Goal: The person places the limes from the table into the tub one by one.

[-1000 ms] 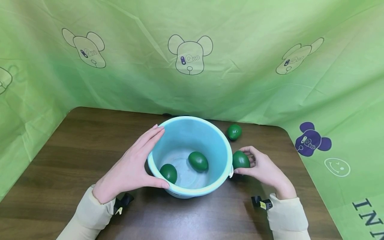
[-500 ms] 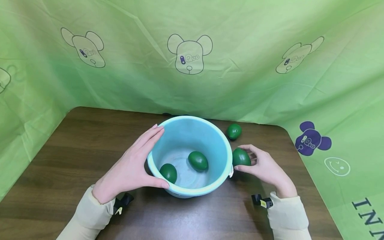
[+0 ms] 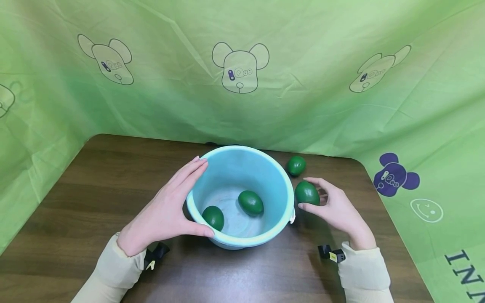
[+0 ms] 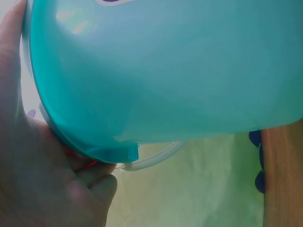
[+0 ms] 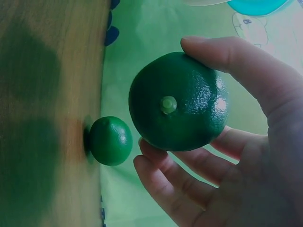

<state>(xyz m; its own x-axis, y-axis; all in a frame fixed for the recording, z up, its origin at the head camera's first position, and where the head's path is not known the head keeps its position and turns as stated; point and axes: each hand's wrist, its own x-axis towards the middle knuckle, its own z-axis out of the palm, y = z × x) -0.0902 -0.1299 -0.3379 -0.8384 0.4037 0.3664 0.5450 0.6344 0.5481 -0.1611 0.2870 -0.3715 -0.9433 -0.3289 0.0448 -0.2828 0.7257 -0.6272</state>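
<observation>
My left hand (image 3: 166, 210) spans the near left of the light blue bucket (image 3: 278, 168), holding its rim between thumb and fingers. Part of the bucket's outer wall (image 4: 165, 71) fills the left wrist view. Inside it lie two dark green avocados, one near the middle (image 3: 251, 203) and one at the near left (image 3: 213, 218). Just right of the rim, my right hand (image 3: 337, 206) grips another avocado (image 3: 307, 193) between thumb and fingers. Its pale stem end faces the right wrist camera, and the fruit (image 5: 175, 104) is off the table. The bucket hides some left fingertips from above.
A smaller-looking green fruit (image 3: 296, 166) rests on the brown wooden table (image 3: 125, 181), behind the right hand. The bucket's white handle joint (image 3: 292, 217) sticks out on its right side. Green printed cloth (image 3: 170, 97) hangs behind and along both sides of the table.
My right hand has lifted the avocado slightly and shifted it a little back and right, opening a small gap from the bucket's rim. The left hand and the bucket stay put.
</observation>
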